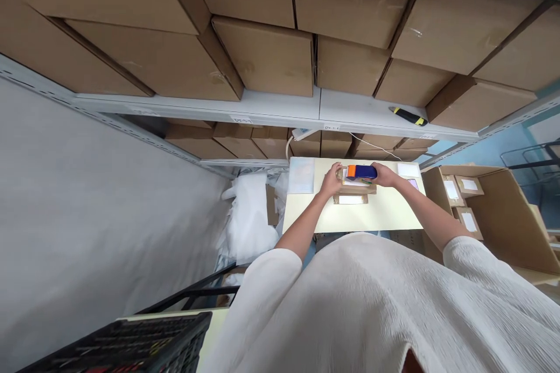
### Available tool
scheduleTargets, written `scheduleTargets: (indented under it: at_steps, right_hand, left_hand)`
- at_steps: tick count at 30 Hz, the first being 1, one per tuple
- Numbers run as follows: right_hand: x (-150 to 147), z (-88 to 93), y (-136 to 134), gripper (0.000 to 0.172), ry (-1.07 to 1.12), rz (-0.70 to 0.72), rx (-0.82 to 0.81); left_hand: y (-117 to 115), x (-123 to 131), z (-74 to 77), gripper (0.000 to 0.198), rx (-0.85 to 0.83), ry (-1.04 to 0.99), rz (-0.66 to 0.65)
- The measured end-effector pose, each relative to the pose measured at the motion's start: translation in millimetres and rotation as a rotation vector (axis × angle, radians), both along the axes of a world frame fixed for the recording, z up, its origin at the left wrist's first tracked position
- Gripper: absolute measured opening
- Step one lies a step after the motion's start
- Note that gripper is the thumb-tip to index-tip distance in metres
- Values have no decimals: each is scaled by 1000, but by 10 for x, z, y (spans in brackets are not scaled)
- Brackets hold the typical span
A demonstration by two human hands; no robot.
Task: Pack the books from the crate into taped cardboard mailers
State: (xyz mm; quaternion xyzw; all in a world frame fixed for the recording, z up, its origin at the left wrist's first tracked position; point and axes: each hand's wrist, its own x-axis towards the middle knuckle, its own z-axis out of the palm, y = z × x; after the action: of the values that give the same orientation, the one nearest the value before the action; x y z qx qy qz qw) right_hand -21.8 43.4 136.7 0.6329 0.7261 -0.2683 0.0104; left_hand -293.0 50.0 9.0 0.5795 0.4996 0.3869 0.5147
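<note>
My right hand (385, 176) is closed around a dark blue and orange tape dispenser (364, 172), held over a small cardboard box (359, 189) on the pale table (324, 221). At the left end of this box, my left hand (331, 180) grips it with bent fingers. The dispenser hides much of the box's top, where part of a white label shows. Just in front lies another small box with a white label (350, 200). A clear plastic sheet or bag (301, 175) rests at the table's left end, and a white label stack (408, 169) lies at the right.
Shelves packed with cardboard boxes (266, 58) rise behind the table. A yellow and black utility knife (409, 116) lies on the shelf edge. To the right stands a large open carton (503, 210) holding several labelled boxes. White wrapping (251, 218) sits left; a black crate (153, 344) is lower left.
</note>
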Motion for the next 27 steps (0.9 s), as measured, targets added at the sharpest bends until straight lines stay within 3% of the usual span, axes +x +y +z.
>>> scheduleTargets:
  at_steps: [3,7,22,27]
  right_hand:
    - [7,31,9,39,-27,36,-18]
    - [22,70,18,39,-30,83,-27]
    - [227,65,-72,41,-47,147,-60]
    - [729,115,-96,35,-77,117,-37]
  left_hand:
    - [27,-13,66,96,70,234,-197]
    - [41,-54,56,101,113,439,-295]
    - [-26,27,169,86,121,634,-374]
    - [-23,16,206,83,121,635,-371]
